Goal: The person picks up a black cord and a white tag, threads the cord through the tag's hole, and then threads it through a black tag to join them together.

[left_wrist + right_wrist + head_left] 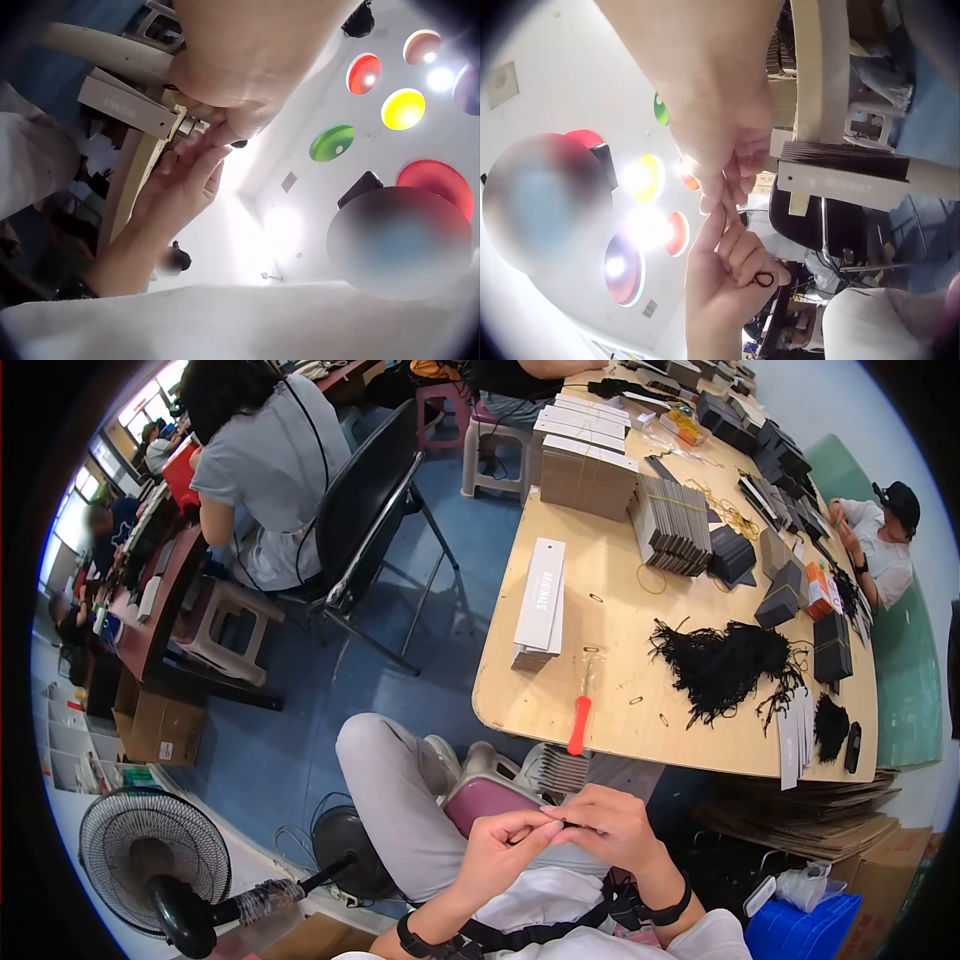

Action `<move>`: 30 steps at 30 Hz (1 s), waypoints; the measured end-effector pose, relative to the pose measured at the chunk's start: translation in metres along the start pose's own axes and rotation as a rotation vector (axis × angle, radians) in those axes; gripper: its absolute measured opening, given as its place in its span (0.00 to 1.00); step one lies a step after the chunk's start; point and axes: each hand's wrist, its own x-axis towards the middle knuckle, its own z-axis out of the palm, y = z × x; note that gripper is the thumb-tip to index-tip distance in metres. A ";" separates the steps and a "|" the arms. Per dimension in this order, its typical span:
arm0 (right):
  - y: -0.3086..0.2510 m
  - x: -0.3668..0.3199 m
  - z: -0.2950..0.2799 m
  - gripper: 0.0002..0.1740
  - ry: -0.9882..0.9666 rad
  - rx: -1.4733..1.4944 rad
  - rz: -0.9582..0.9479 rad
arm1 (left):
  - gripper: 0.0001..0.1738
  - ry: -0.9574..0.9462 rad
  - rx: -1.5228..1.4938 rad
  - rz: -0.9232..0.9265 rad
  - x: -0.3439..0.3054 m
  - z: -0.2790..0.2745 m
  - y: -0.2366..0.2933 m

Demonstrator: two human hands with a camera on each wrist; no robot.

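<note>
Both hands meet above the lap, fingertips together. My left hand (pixel 503 852) pinches a thin black cord, whose small loop (pixel 763 279) sticks out below its curled fingers in the right wrist view. My right hand (pixel 618 826) pinches at the same spot, where a thin dark strand shows between the fingertips; the fingers hide most of it. A small dark end (pixel 239 144) shows by the fingers in the left wrist view. On the table, a stack of white printed tags (pixel 540 595) stands near the left edge, with a red-handled tool (pixel 579 725) beside it.
The wooden table (pixel 510 705) holds a pile of black cords (pixel 725 665), banded grey card stacks (pixel 672 525) and white tags (pixel 790 735). More grey cards (pixel 563 770) sit below its front edge. A fan (pixel 155 860) stands left, a blue bin (pixel 805 925) right. People sit nearby.
</note>
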 end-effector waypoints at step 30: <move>0.015 -0.056 -0.059 0.04 0.256 -0.174 0.316 | 0.06 0.050 0.640 0.338 0.017 -0.006 -0.031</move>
